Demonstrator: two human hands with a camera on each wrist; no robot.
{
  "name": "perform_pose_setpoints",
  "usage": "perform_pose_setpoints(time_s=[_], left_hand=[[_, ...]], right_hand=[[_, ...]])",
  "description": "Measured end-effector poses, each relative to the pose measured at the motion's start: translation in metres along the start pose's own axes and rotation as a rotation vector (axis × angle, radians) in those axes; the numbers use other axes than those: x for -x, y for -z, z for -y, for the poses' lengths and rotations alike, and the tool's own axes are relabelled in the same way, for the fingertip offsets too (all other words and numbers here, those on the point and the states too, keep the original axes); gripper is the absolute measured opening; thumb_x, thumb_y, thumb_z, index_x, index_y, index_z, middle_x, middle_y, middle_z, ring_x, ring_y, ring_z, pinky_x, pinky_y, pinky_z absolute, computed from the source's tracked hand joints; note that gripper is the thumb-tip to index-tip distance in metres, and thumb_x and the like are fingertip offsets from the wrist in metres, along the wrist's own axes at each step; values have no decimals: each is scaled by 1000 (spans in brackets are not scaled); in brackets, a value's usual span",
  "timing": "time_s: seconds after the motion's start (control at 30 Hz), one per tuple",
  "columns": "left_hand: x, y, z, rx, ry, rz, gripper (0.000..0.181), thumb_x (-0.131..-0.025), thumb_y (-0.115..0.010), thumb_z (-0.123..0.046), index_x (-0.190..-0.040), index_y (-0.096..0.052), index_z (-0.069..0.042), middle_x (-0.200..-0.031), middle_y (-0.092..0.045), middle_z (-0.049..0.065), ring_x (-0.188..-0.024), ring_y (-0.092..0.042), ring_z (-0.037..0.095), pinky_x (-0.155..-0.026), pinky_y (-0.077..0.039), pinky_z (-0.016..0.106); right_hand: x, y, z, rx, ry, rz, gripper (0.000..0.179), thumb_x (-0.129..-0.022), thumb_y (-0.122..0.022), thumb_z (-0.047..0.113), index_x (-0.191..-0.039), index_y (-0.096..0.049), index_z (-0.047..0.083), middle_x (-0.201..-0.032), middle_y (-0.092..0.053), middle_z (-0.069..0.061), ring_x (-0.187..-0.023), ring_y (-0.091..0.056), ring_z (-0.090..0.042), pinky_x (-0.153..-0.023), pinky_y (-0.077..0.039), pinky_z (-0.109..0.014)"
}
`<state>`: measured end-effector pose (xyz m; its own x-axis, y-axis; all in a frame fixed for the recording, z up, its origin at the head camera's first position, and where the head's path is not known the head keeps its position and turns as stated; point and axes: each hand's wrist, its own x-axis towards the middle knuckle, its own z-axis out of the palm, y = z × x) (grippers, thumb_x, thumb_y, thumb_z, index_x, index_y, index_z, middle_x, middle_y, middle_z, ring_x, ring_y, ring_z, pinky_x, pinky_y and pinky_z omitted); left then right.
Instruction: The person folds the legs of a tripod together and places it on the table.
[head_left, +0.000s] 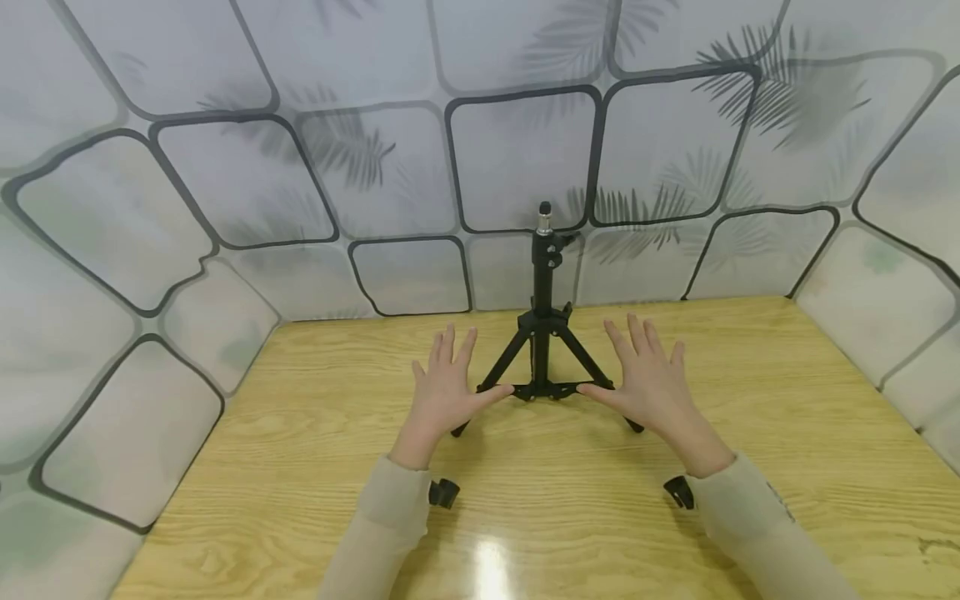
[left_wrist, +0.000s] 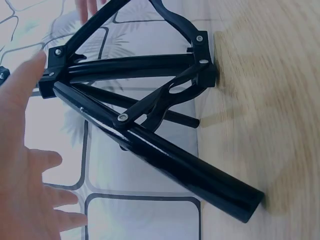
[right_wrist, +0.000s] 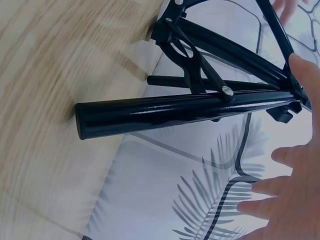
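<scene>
A small black tripod stand stands upright on the wooden table with its legs spread. A silver and black tip tops its column. My left hand is held at the stand's left side, fingers spread and straight, the thumb pointing inward. On the right, my other hand mirrors it with spread fingers. Neither hand grips anything. The left wrist view shows a tripod leg and its braces beside the thumb. In the right wrist view another leg reaches down to the tabletop.
Patterned cloth panels enclose the table at the back and sides. Small black pieces show beside each cuff, one left and one right; they appear to be worn at the wrists.
</scene>
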<state>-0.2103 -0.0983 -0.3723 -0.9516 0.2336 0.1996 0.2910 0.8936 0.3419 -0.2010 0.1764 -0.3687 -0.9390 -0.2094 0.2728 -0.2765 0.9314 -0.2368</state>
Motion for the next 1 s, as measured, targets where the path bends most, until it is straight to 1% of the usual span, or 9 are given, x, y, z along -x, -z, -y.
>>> perform_pose_setpoints(time_s=[0.1, 0.2, 0.33, 0.6, 0.7, 0.77, 0.87, 0.93, 1.0], left_hand=[[0, -1, 0, 28, -32, -64, 91, -72, -53, -66, -142, -20, -18, -145, -13, 15, -131, -13, 33, -94, -15, 64], [-1, -1, -1, 33, -76, -125, 85, -74, -57, -61, -139, -29, -12, -140, -25, 18, -127, -24, 33, -94, -24, 58], [-1, -2, -1, 21, -111, -171, 80, -76, -59, -56, -134, -37, -7, -134, -35, 19, -119, -37, 34, -93, -33, 50], [0, -5, -1, 27, -112, -192, 66, -78, -59, -51, -125, -50, -5, -123, -50, 13, -109, -49, 28, -85, -42, 41], [1, -6, -1, 34, -107, -192, 59, -80, -58, -50, -119, -55, -6, -117, -55, 11, -97, -56, 25, -76, -47, 39], [1, -7, -2, 37, -111, -195, 56, -80, -59, -49, -116, -58, -6, -113, -58, 10, -82, -61, 22, -67, -49, 36], [2, -8, -2, 32, -123, -195, 53, -80, -59, -48, -113, -60, -6, -109, -60, 10, -64, -60, 17, -57, -49, 31], [2, -8, -2, 30, -134, -202, 53, -80, -59, -48, -111, -61, -5, -107, -61, 9, -60, -59, 15, -55, -49, 29], [2, -8, -1, 31, -141, -205, 52, -80, -59, -47, -111, -61, -5, -106, -62, 9, -63, -60, 16, -56, -49, 30]], right_hand=[[0, -1, 0, 1, 36, -72, 94, -70, -58, 64, -138, -28, 7, -138, -23, -24, -124, -21, -43, -92, -11, -66], [0, -2, 1, -12, 77, -150, 86, -71, -65, 54, -134, -34, 4, -132, -34, -26, -117, -32, -42, -92, -21, -61], [0, -4, 2, -40, 116, -239, 78, -69, -71, 43, -128, -43, 0, -123, -44, -25, -109, -42, -41, -88, -30, -57], [0, -8, 1, -34, 144, -298, 67, -69, -71, 41, -117, -53, -1, -112, -54, -21, -98, -51, -38, -82, -37, -53], [1, -10, 1, -27, 160, -320, 62, -69, -71, 40, -112, -56, -2, -105, -59, -19, -91, -55, -35, -76, -42, -50], [1, -10, 2, -29, 164, -331, 59, -69, -71, 39, -109, -58, -2, -102, -60, -18, -87, -57, -34, -73, -45, -47], [1, -9, 3, -46, 152, -327, 56, -70, -71, 37, -108, -58, -3, -101, -60, -19, -87, -57, -34, -71, -46, -46], [1, -7, 4, -62, 148, -327, 54, -71, -71, 35, -108, -58, -3, -101, -60, -19, -88, -57, -34, -71, -46, -47], [-1, -4, 5, -85, 151, -334, 53, -72, -71, 33, -108, -58, -3, -100, -60, -20, -89, -56, -35, -71, -46, -47]])
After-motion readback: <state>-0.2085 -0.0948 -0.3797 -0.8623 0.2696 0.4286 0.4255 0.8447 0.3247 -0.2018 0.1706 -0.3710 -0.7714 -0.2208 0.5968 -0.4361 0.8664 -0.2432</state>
